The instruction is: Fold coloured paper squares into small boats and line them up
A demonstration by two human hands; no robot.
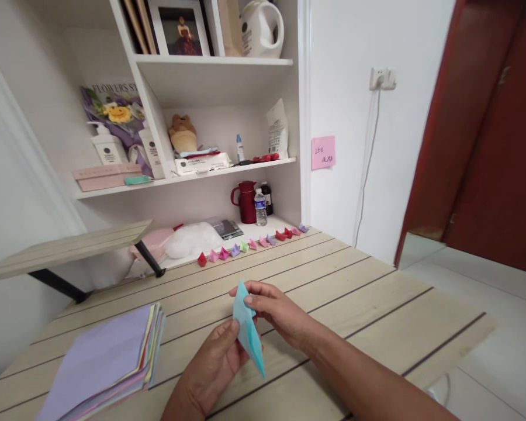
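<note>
Both hands hold a folded light-blue paper piece (248, 330) above the wooden table (368, 292). My left hand (213, 365) pinches its lower left side from below. My right hand (274, 310) grips the upper end with closed fingers. The paper is long and pointed, its tip aimed down toward me. A stack of coloured square paper sheets (105, 362), lilac on top, lies at the left of the table, apart from both hands.
A row of several small folded paper figures (252, 245) lines the table's back edge. Shelves behind hold a red jug (245, 202), a water bottle (260, 207), bottles and packets. A raised wooden board (61, 248) sits at the left. A red door (486, 134) stands at the right.
</note>
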